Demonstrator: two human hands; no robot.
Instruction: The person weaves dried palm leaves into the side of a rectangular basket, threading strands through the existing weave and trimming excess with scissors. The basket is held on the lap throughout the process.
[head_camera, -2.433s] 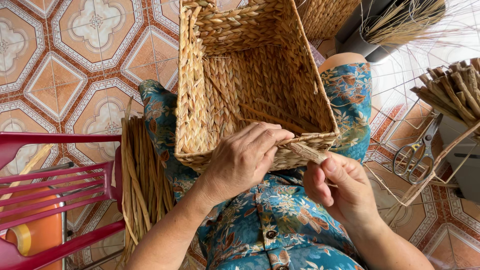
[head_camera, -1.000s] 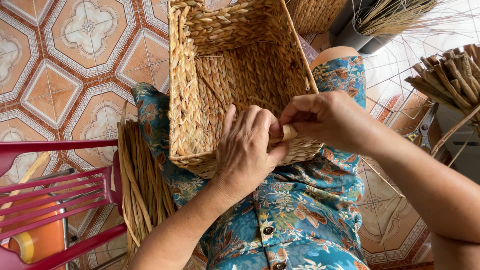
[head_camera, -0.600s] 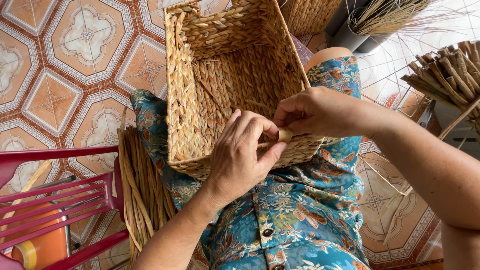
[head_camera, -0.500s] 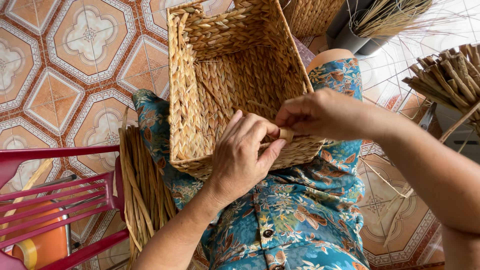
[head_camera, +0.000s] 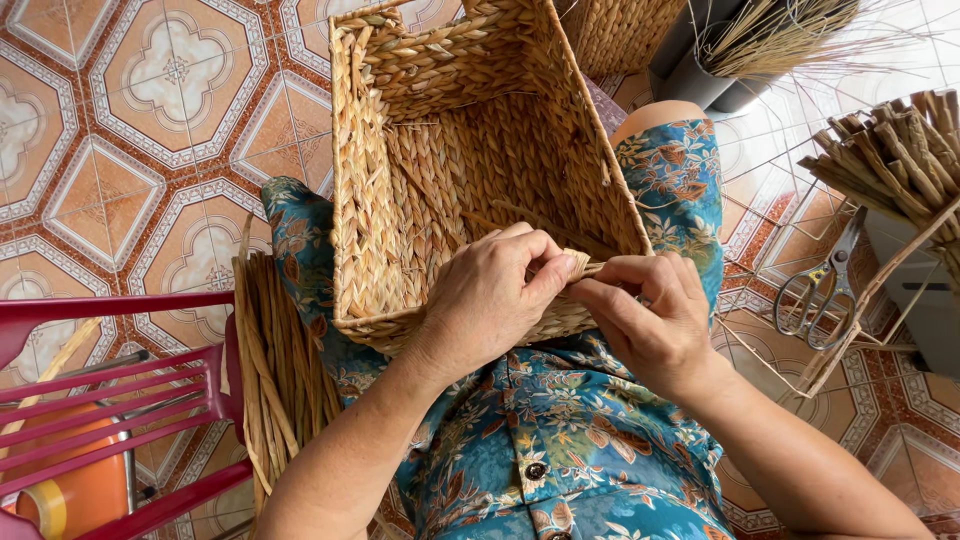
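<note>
A rectangular woven straw basket (head_camera: 400, 200) rests on my lap, its open top facing me. My left hand (head_camera: 490, 300) lies over the near rim, thumb and fingers pressing a twisted straw strand (head_camera: 578, 265) against the rim's right corner. My right hand (head_camera: 650, 320) pinches the same strand just to the right of the left hand. Both hands touch each other at the strand. I wear clothing with a blue floral print (head_camera: 560, 440).
A bundle of long dried straw strands (head_camera: 275, 370) lies at my left thigh beside a red plastic chair (head_camera: 110, 400). Scissors (head_camera: 825, 285) sit on a wire frame at right. Rolled straw bundles (head_camera: 900, 150) and another basket (head_camera: 620, 30) stand beyond, on a patterned tile floor (head_camera: 130, 120).
My right hand has dropped from above the rim's corner down to the near right side, drawing the strand with it. The left hand stays on the rim.
</note>
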